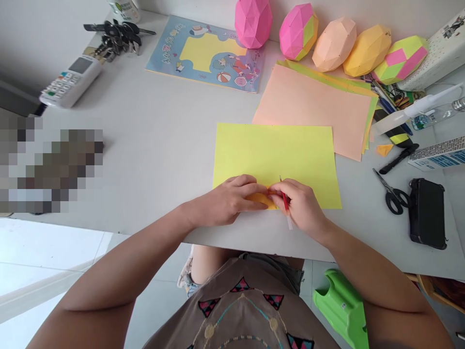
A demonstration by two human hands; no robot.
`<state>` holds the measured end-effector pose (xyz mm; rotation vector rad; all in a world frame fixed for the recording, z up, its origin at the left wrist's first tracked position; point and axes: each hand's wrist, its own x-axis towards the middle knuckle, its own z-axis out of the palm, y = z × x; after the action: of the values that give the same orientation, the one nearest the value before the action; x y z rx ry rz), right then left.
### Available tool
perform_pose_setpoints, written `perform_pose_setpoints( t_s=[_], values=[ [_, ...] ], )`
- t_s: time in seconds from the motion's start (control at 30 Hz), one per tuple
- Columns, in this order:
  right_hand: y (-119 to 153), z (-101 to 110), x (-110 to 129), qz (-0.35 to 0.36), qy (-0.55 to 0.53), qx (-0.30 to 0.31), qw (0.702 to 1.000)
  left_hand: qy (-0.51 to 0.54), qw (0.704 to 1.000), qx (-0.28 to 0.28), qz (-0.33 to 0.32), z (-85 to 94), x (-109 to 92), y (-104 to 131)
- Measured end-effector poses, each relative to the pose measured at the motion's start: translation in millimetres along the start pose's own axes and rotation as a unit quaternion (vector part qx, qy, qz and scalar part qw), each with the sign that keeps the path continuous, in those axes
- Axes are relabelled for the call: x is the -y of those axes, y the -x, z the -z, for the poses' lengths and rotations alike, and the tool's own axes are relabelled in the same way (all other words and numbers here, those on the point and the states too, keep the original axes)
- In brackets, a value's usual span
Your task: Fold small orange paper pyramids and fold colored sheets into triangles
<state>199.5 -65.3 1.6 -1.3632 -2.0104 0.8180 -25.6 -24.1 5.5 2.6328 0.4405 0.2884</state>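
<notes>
Along the pale tabletop's [145,145] back edge, we've got a row of faceted paper shapes [334,43], pink, peach, orange and green, with the illustrated pad [203,53] to their left. Down at the front edge, right of the middle, it's all hands! The orange paper piece [260,198] lies over the lower part of the yellow sheet [276,150]. The left hand [232,199] is on it, thumb and fingers apart across it; whether they pinch it, I cannot tell. Over on the right, the right hand [300,201] has fingertips closed on the piece's right end, the red pen [284,198] clamped in that same grip. Black-handled scissors [394,196] lie near the right edge, beside a black case [427,213].
</notes>
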Motion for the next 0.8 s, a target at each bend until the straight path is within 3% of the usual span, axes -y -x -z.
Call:
perform_pose_setpoints(
  t_s=[0.17, 0.27, 0.43, 0.53, 0.7, 0.8],
  values=[
    [-2.0, 2.6, 3.2, -0.017, -0.033, 0.008, 0.999, -0.01, 1.0, 0.021, 0.005, 3.1, -0.9, -2.4],
    [-3.1, 10.3, 6.0, -0.061, -0.088, 0.008, 0.994, -0.02, 0.999, 0.039, 0.008, 5.6, -2.2, -4.7],
    [3.7, 24.5, -1.3, -0.181, -0.276, 0.082, 0.94, -0.058, 0.997, 0.055, 0.004, 7.5, -5.7, -6.3],
    [9.3, 28.3, -5.6, -0.161, -0.313, 0.096, 0.931, -0.079, 0.996, 0.047, -0.003, 5.0, -6.8, -5.6],
    [13.7, 33.8, 2.7, -0.072, -0.212, 0.115, 0.968, -0.098, 0.995, 0.023, -0.016, -0.8, -6.3, -4.2],
    [18.5, 33.9, 7.2, -0.079, -0.183, 0.115, 0.973, -0.107, 0.994, 0.019, -0.013, -1.0, -6.6, -4.0]
  ],
)
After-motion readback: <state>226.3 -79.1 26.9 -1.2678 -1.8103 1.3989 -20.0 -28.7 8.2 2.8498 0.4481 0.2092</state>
